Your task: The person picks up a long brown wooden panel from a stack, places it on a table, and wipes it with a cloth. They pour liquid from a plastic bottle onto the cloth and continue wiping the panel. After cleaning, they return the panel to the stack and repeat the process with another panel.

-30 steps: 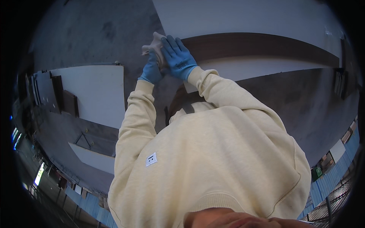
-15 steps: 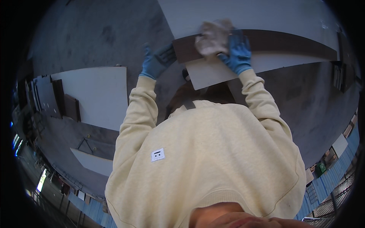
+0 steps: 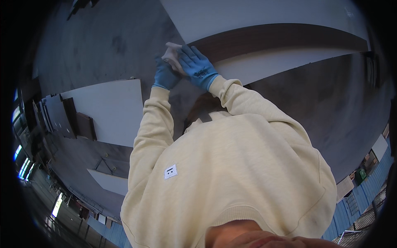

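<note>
Right hand (image 3: 198,70) and cloth (image 3: 173,56) back at end of brown board (image 3: 281,36)

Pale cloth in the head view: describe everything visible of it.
The pale cloth is off-white with a faint pinkish cast and looks like soft, plain fabric. It is bunched and creased, its upper edge jutting out above the left hand. It sits by the left end of the dark brown board; contact there is hidden. The right hand, blue-gloved and flat, covers its right side. The left hand is blurred, so its grip is unclear.
</note>
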Motion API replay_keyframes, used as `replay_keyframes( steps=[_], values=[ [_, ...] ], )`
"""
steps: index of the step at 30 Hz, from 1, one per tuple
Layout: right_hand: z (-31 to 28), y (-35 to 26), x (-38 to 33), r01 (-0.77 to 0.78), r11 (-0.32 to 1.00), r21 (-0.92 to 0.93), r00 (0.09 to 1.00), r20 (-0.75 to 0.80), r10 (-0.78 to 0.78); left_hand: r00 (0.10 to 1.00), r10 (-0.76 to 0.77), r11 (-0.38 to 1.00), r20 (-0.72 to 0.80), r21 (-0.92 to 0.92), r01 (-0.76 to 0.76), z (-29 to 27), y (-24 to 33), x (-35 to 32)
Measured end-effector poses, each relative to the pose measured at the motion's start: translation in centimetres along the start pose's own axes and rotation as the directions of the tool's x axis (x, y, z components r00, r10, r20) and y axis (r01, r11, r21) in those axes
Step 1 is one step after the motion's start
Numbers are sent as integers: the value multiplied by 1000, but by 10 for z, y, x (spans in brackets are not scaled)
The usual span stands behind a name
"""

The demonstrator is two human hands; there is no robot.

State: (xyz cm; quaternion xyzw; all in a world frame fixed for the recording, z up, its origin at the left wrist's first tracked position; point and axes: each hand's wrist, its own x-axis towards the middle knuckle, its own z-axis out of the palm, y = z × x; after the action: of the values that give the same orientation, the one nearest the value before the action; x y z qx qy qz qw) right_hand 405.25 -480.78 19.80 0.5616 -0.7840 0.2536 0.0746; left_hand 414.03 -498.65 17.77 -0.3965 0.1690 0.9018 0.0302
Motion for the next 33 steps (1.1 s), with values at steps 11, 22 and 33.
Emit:
replay_keyframes(
  steps=[11, 22, 33],
  values=[
    [-155, 71, -115, -71, -296, 953, 622, 274, 734, 532, 197, -815, 823, 439, -377, 31, -11, 6],
    [-218, 170, -182, -152, 53, 987, 41, -47, 998, 499, -120, -904, 858, 114, -413, 59, 24, 19],
    [-194, 205, -206, -204, 34, 978, -73, -50, 996, 376, -354, -860, 856, -140, -490, 92, -16, 16]
  ],
)
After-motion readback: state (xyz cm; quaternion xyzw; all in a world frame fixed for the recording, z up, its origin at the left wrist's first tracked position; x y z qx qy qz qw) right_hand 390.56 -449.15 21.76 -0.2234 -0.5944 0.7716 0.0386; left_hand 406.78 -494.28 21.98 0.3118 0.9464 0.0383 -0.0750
